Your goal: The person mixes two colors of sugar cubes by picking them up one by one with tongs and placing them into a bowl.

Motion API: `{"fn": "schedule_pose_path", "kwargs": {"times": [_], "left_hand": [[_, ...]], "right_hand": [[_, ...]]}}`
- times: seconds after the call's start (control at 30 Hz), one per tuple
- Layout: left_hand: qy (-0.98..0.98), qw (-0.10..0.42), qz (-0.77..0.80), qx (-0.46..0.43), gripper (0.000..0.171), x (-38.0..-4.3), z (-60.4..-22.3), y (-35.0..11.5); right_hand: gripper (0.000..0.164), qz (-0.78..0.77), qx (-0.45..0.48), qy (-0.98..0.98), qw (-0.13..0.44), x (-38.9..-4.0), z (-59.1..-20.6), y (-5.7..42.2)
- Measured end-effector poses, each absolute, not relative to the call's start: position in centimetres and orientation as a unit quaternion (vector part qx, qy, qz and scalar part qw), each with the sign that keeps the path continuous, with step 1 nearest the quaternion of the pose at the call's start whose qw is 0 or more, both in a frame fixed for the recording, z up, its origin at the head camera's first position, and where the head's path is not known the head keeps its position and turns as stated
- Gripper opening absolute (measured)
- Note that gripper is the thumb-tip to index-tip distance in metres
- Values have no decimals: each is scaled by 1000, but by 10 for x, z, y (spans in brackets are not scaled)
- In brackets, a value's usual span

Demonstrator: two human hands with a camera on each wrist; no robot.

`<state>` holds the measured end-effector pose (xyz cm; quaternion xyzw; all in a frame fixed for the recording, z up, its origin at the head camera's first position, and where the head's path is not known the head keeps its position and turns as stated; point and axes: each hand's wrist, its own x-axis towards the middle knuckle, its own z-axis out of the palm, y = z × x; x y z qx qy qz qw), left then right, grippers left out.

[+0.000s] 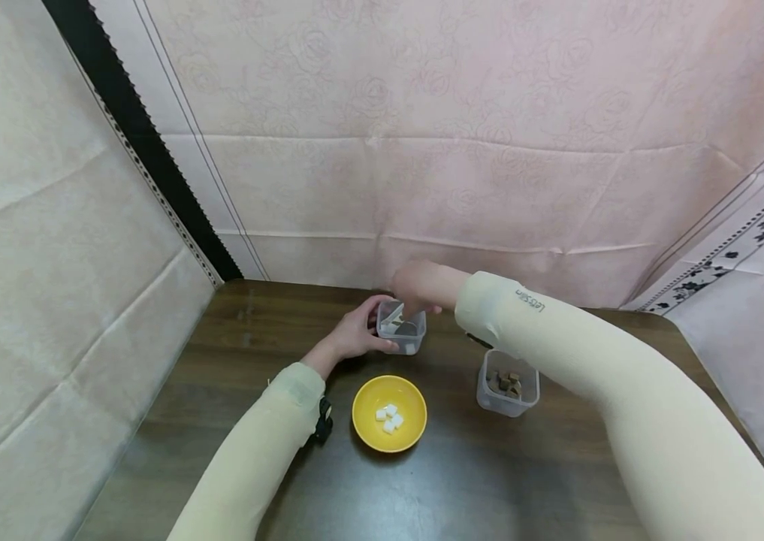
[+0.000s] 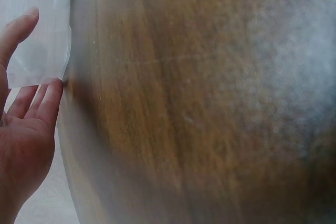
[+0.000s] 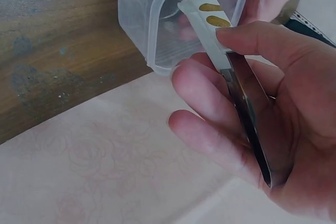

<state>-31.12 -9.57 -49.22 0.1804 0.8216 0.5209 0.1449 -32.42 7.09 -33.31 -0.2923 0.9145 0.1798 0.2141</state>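
A clear plastic container (image 1: 415,330) stands near the table's back edge. My left hand (image 1: 353,332) grips it from the left, thumb on the near side and fingers on the far side; the left wrist view shows the container (image 2: 44,51) between thumb and fingers. My right hand (image 1: 415,285) reaches over it, holding small metal tongs (image 3: 249,111) with white tips between thumb and fingers. The tong tips (image 3: 202,6) point inside the container; whether they pinch anything cannot be told. A whitish piece (image 1: 411,348) shows low in the container.
In front of the container, a yellow bowl (image 1: 368,428) holds several white cubes (image 1: 388,418). To the right, a second clear container (image 1: 499,403) holds brown pieces (image 1: 508,385), under my right forearm. Patterned cloth (image 1: 463,188) hangs behind the dark wooden table (image 1: 476,481) and at both sides.
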Motion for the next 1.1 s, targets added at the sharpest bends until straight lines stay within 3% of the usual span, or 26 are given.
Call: {"fn": "schedule_pose_path", "kwargs": {"times": [0.23, 1.1], "left_hand": [[824, 145, 516, 182, 88, -312, -492, -96], [823, 147, 522, 172, 88, -309, -491, -95]], "right_hand": [[25, 205, -317, 902, 208, -321, -320, 78], [28, -64, -300, 891, 333, -320, -297, 137]]}}
